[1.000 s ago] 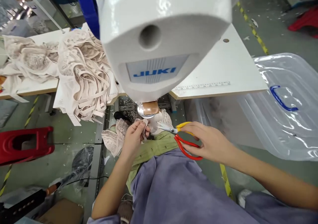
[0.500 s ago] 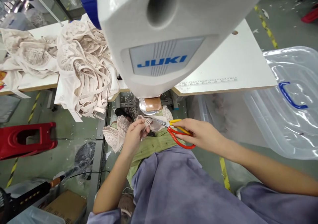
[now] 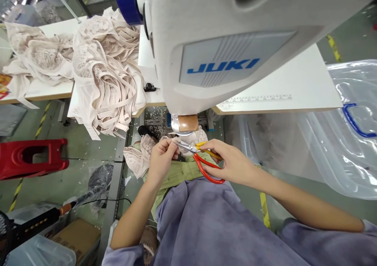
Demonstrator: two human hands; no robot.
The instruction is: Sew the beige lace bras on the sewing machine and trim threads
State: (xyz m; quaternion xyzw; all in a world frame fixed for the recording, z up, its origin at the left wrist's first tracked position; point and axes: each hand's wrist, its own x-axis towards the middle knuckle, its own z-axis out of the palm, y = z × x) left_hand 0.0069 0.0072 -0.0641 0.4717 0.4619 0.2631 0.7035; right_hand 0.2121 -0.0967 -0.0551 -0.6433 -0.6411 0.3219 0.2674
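Observation:
My left hand (image 3: 161, 158) pinches the edge of a beige lace garment (image 3: 138, 160) that hangs over my lap, just below the sewing machine's head (image 3: 224, 42). My right hand (image 3: 232, 162) grips scissors (image 3: 203, 160) with one red and one yellow handle. Their blades point left and meet the fabric at my left fingertips. Both hands sit close together under the white JUKI machine.
A heap of beige lace pieces (image 3: 100, 77) covers the left of the white table (image 3: 294, 89). A clear plastic bin (image 3: 347, 128) with a blue handle stands at right. A red stool (image 3: 29, 158) sits on the floor at left, with a cardboard box (image 3: 79, 238) below.
My right hand has moved the scissors left to the fabric held in my left hand. The view has shifted, so the machine head now fills more of the top.

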